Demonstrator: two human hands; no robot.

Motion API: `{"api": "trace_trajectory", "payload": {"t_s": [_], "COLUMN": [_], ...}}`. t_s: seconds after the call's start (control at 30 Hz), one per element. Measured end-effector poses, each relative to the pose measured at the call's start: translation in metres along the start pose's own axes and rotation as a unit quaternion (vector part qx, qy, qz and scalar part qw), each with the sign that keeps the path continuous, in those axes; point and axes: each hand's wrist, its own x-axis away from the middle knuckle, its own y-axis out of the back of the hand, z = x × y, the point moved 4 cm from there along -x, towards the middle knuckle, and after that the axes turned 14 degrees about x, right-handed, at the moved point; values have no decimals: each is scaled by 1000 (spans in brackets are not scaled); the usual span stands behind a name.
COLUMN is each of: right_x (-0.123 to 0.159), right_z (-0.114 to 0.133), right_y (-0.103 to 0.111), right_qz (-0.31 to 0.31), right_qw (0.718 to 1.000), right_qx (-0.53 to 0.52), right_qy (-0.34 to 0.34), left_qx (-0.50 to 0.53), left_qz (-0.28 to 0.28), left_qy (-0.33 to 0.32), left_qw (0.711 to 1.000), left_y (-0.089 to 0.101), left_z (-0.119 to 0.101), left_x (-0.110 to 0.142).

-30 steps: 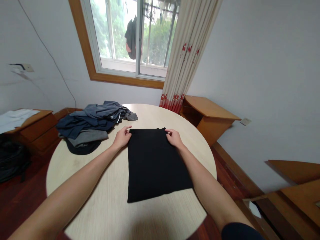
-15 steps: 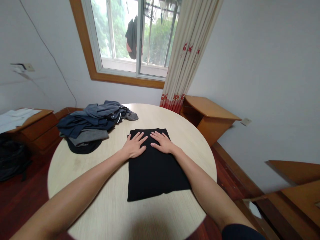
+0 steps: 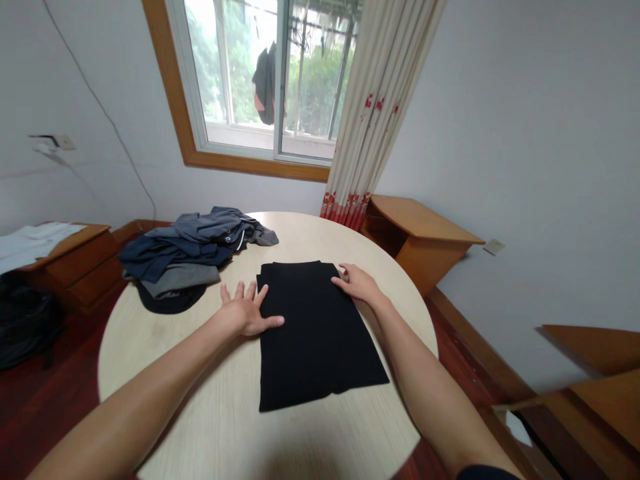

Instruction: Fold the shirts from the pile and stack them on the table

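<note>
A black folded garment [image 3: 315,333] lies flat in a rough rectangle on the round pale table [image 3: 200,413]; its exact kind does not show. At its left edge is my left hand [image 3: 245,312], fingers spread, the thumb reaching over the cloth. My right hand [image 3: 361,283] is by the upper right edge, thumb over the fabric and fingers loosely bent beside it. Neither hand has cloth gripped in it. A heap of crumpled clothes [image 3: 190,243], dark blue, grey and black, sits at the table's far left.
Behind the table are a window [image 3: 265,80] and a cream curtain [image 3: 380,100] with red flowers. A wooden desk [image 3: 425,227] stands at the far right against the wall. To the left are a wooden drawer cabinet [image 3: 85,260] and a black bag [image 3: 25,320] on the floor.
Both hands have moved apart, from lying flat on the upper part of the black garment out to its left and right edges. The garment looks the same shape.
</note>
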Motion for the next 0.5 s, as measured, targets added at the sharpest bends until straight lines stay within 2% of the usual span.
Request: {"api": "trace_trajectory", "payload": {"t_s": [0.1,0.2,0.27,0.37,0.43,0.5], "right_x": [16,28,30,23,14,6], "right_z": [-9,-10,-10,-10,-10,-8], "right_y": [8,3,-2,-8,-8,-4], "right_qz": [94,213,245,214,133,18], "right_qw": [994,968,953,955,974,987], "right_qx": [-51,-128,-172,-196,-171,-120], "right_qy": [-39,-33,-40,-55,-71,-105], "left_qx": [7,4,-5,-13,-13,-13], "left_qz": [55,91,104,115,99,21], "left_qy": [-40,-84,-94,-98,-93,-88], "left_qw": [998,992,990,988,991,996], "left_y": [-2,0,2,7,13,24], "left_z": [-4,-8,-8,-6,-3,-3], "left_x": [15,22,20,9,-2,-13]}}
